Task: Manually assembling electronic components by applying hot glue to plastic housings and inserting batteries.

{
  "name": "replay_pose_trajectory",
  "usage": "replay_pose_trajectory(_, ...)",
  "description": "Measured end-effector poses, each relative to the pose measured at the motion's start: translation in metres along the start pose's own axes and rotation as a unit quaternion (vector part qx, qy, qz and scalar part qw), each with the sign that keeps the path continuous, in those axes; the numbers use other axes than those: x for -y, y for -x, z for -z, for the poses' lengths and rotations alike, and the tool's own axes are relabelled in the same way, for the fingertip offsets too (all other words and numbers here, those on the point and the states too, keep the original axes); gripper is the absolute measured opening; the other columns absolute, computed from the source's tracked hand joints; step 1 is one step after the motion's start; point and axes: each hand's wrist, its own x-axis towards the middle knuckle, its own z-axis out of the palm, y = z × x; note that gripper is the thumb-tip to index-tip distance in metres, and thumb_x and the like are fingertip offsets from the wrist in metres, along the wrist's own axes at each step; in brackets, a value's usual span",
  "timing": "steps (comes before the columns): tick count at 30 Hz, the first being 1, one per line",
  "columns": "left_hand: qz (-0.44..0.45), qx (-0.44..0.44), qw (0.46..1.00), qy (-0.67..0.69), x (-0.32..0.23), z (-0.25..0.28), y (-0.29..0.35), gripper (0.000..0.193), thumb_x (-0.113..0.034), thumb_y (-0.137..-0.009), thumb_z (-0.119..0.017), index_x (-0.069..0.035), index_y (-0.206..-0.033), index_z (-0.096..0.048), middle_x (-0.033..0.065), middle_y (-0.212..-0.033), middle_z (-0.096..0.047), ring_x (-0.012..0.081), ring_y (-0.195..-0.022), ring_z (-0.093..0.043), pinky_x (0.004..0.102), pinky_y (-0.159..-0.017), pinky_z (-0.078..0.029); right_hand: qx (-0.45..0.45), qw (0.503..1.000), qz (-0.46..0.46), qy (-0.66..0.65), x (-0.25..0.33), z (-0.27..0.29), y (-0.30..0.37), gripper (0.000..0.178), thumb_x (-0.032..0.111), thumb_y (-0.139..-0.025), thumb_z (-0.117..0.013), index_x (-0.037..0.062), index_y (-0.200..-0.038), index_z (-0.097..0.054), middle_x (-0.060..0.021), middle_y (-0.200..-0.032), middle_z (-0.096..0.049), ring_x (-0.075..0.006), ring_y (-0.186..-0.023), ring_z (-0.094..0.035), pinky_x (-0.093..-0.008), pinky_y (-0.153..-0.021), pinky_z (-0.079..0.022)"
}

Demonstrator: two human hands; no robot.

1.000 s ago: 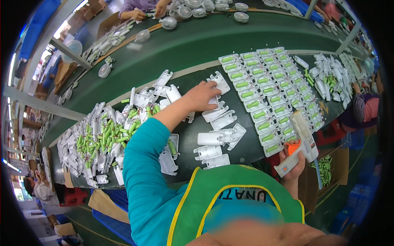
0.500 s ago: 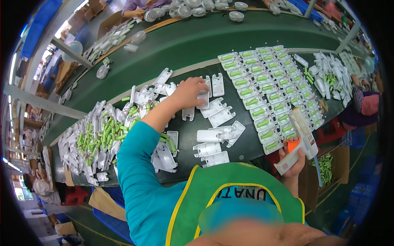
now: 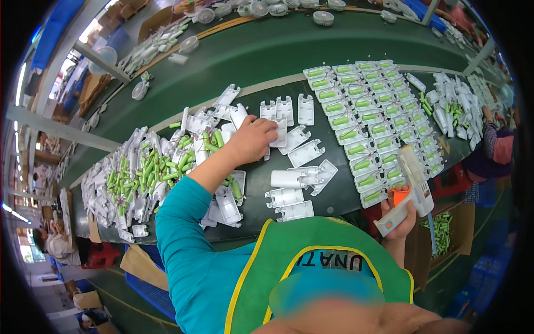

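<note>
My left hand [image 3: 253, 140] reaches over the dark bench, its fingers closed on the edge of a white plastic housing [image 3: 281, 134]. Part of that housing is hidden under the fingers. Just beyond it lie several like pieces, among them one upright housing [image 3: 305, 109]; more lie nearer me, such as a tilted housing [image 3: 306, 153]. My right hand [image 3: 405, 221] is wrapped round the handle of a white glue gun [image 3: 416, 186] with an orange trigger, held beside the near right corner of rows of housings [image 3: 361, 149] fitted with green battery cells and thin wires.
On the left a heap mixes white housings and green cells [image 3: 146, 175]. Another pile [image 3: 453, 106] lies at the far right. Below the bench stands a cardboard box of green cells [image 3: 441, 234]. Beyond runs a green conveyor belt [image 3: 233, 64]; small fans [image 3: 323, 18] and co-workers are around it.
My left hand has drawn slightly back toward the heap, with its fingers still on a housing. The view has shifted a little; my right hand keeps the glue gun in the same place.
</note>
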Motion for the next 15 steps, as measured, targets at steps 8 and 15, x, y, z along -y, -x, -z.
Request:
replay_pose_trajectory(8,0.086,-0.049,0.995,0.009,-0.009,0.023,0.002,0.01,-0.011,-0.071,-0.06,-0.011,-0.081,-0.061,0.0024,-0.087,-0.063,0.0253,-0.086,-0.059,0.0418,-0.084,-0.042,0.006,1.0,0.006,-0.004,-0.001,0.004,-0.001,0.039,0.027,-0.091,-0.051,0.009,-0.126,-0.046,-0.0078,-0.123,-0.056,-0.0243,-0.113,-0.054,-0.0349,-0.076,-0.044)
replay_pose_trajectory(15,0.327,0.154,0.932,-0.032,-0.004,0.008,-0.076,0.056,-0.058,-0.082,-0.058,-0.004,-0.093,-0.068,0.0131,-0.092,-0.069,0.0272,-0.089,-0.066,0.0418,-0.073,-0.049,0.015,1.0,-0.009,-0.022,-0.003,0.0,-0.001,0.04,0.028,-0.092,-0.05,0.0089,-0.127,-0.046,-0.0075,-0.122,-0.056,-0.0246,-0.114,-0.054,-0.0352,-0.075,-0.044)
